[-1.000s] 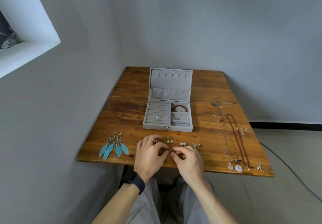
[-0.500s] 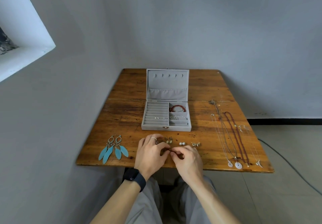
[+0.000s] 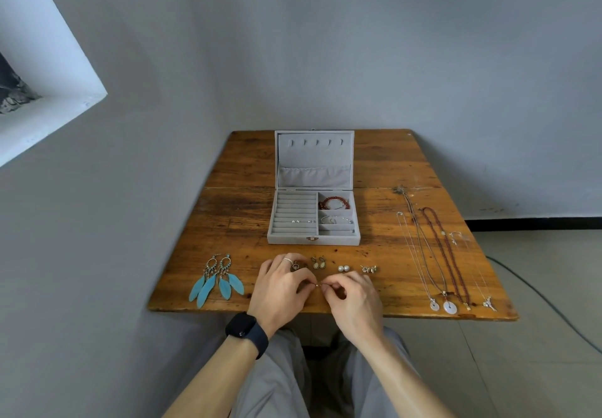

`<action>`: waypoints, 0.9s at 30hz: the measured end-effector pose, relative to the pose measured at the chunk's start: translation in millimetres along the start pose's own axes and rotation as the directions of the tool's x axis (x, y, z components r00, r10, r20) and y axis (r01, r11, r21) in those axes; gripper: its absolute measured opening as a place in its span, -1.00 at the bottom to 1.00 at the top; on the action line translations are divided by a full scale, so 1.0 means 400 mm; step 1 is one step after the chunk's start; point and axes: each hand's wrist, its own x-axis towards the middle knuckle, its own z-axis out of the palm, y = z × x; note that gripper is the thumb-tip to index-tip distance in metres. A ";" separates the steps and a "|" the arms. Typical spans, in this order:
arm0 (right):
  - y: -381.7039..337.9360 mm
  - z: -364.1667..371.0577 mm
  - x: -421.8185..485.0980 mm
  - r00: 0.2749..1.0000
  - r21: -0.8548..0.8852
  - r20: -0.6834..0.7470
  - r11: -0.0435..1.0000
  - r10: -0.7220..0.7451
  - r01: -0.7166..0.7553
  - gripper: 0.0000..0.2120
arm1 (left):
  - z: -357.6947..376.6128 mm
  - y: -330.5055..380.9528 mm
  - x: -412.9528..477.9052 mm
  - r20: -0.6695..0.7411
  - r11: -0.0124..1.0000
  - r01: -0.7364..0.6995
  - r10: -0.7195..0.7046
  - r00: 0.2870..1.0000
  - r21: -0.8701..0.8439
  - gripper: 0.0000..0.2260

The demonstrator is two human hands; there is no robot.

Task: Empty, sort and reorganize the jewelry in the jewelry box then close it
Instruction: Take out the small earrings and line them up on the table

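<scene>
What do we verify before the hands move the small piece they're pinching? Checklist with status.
1. Grip: left hand and right hand both pinch the small piece at the fingertips: ok.
2. What the piece is: too small, cannot tell.
3. Jewelry box open: ok.
4. Free slot: ring rolls mostly bare: ok.
5. Path to box: oval earrings and pearl studs lie between the hands and the box: not ok, lift over.
6. Sorting finished: feather earrings and necklaces lie outside the box: not ok.
</scene>
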 end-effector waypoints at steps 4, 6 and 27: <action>0.000 -0.004 0.000 1.000 0.035 0.018 0.999 0.023 -0.024 -0.84 | -0.007 0.007 0.003 0.002 1.000 0.002 -0.002 1.000 -0.012 -0.87; -0.003 -0.011 -0.002 0.999 0.053 0.034 0.998 0.039 -0.040 -0.79 | -0.011 0.008 0.006 0.013 1.000 0.006 -0.006 1.000 -0.012 -0.84; -0.077 -0.047 0.262 0.973 0.050 0.138 0.982 -0.186 0.181 -0.77 | -0.091 -0.140 0.231 -0.003 0.964 0.263 -0.263 0.965 -0.043 -0.73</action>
